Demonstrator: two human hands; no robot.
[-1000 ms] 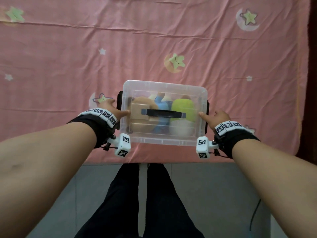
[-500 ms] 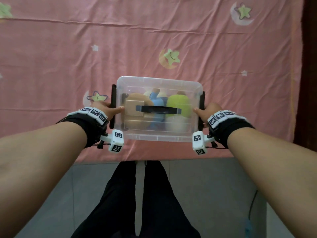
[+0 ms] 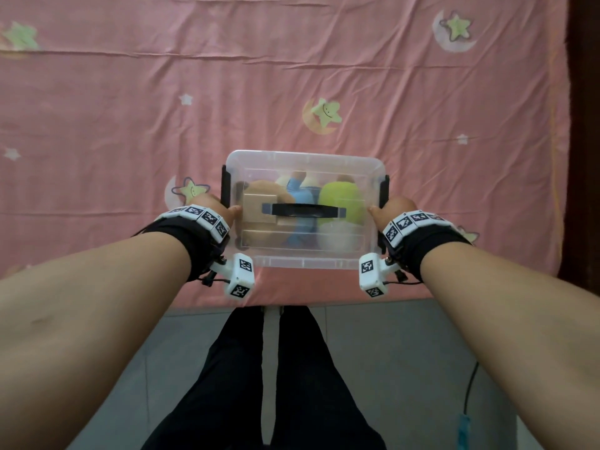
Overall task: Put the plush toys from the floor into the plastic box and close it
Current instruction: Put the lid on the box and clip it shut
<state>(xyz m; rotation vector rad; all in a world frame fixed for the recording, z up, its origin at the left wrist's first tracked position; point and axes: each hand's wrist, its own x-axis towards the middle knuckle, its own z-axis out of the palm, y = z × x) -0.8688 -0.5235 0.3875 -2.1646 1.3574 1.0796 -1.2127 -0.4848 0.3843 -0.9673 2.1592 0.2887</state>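
Two hands are pressed against the short ends of the plastic box (image 3: 305,209), at the centre of the frame on the pink sheet (image 3: 130,125). The left hand (image 3: 207,211) and the right hand (image 3: 394,211) are each closed around a black end clip; the fingers are hidden, so the exact hold cannot be told. Three plush toys, brown (image 3: 259,219), blue (image 3: 300,203) and green (image 3: 342,206), are seen under the clear lid with its black handle (image 3: 303,211). A clip may be left unlatched if a toy is bulging against the lid, or if the box is slid on the soft sheet by uneven pressure.
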